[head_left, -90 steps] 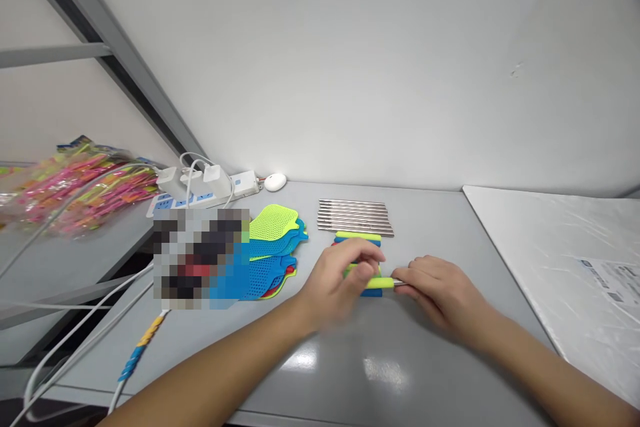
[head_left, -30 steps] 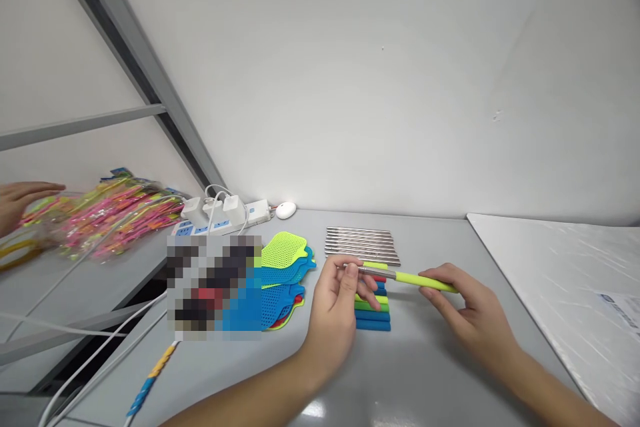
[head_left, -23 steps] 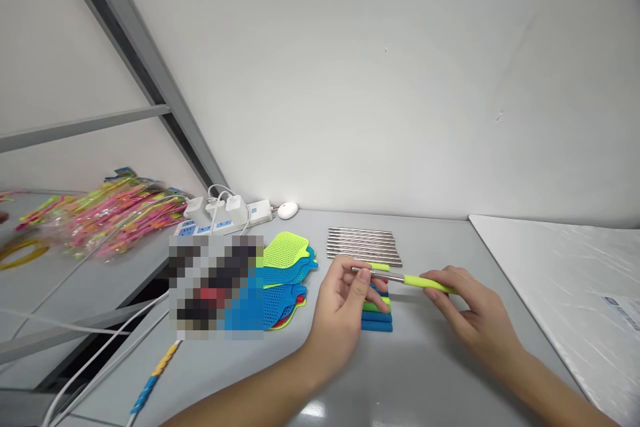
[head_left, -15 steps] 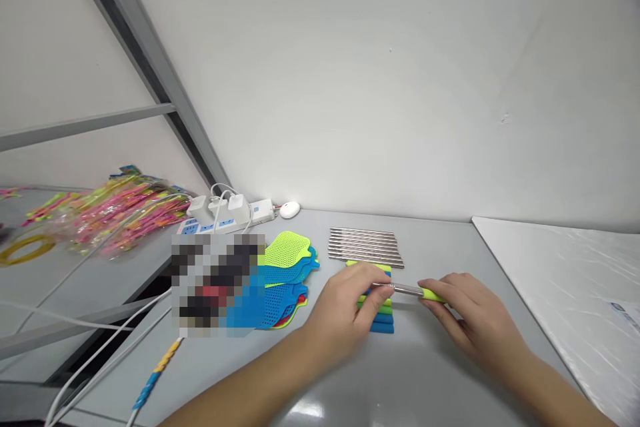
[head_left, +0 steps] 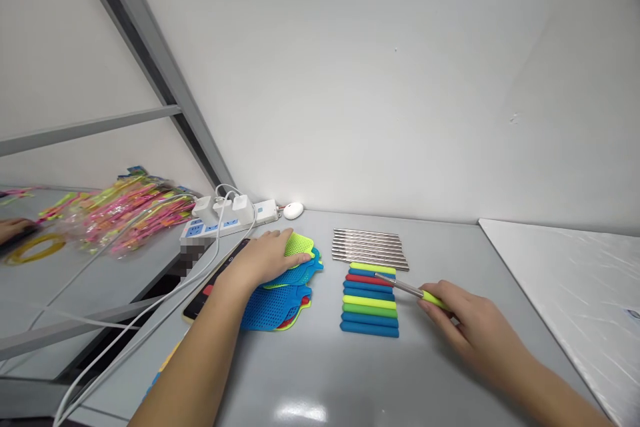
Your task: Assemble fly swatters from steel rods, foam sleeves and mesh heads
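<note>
My right hand (head_left: 470, 320) grips the yellow-green handle (head_left: 434, 298) of a telescopic metal rod (head_left: 400, 285), whose bare end points left above the row of coloured handles (head_left: 370, 310). These lie side by side in blue, red, green and yellow-green. Reaching over the pile of fly swatter heads, my left hand (head_left: 267, 257) rests on the yellow-green swatter head (head_left: 300, 245) on top, thumb spread from the fingers. Blue swatter heads (head_left: 280, 303) lie below it, with red and yellow-green edges showing underneath. Behind the handles, several metal rods (head_left: 370, 248) are lined up.
A phone (head_left: 200, 303) lies left of the swatter heads, partly behind my forearm. Behind it are a power strip (head_left: 267, 211) with white chargers and cables, and a white oval object (head_left: 293, 211). Bagged colourful items (head_left: 135, 213) and another person's hand (head_left: 13, 230) are farther left. White sheeting (head_left: 560, 280) lies right.
My left hand has let go of the metal rod and moved left onto the swatter heads. My right hand still holds the rod by its handle. The handle row is now uncovered.
</note>
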{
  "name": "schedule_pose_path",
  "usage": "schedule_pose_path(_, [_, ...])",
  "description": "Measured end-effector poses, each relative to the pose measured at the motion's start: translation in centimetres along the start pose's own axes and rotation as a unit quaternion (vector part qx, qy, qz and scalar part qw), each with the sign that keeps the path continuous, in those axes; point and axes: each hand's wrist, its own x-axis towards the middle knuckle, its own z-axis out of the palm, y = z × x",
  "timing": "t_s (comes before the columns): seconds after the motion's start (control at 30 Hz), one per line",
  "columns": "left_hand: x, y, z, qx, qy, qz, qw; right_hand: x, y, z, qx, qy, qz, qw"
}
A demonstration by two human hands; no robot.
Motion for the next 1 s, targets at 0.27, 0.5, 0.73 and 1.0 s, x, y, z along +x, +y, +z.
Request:
schedule_pose_path(0.27, [-0.1,1.7,0.0,0.022,0.016,0.01,1.0,-0.1,0.2,0.2,-0.013,-0.011,-0.011,1.0])
schedule_pose_path(0.5, [0.7,1.3,1.1,0.016,0.058,0.003,0.998,-0.1,0.3,0.5,-0.019,-0.003,-0.046,0.999])
schedule_pose_path(0.73, [1.7,0.6,1.8,0.011,0.069,-0.018,0.997,-0.1,0.2,0.5,-0.02,0.003,-0.054,0.998])
schedule_pose_path(1.0, [2.4,1.1,1.7,0.025,0.128,-0.036,0.991,-0.1,0.1,0.5,-0.015,-0.005,-0.052,0.999])
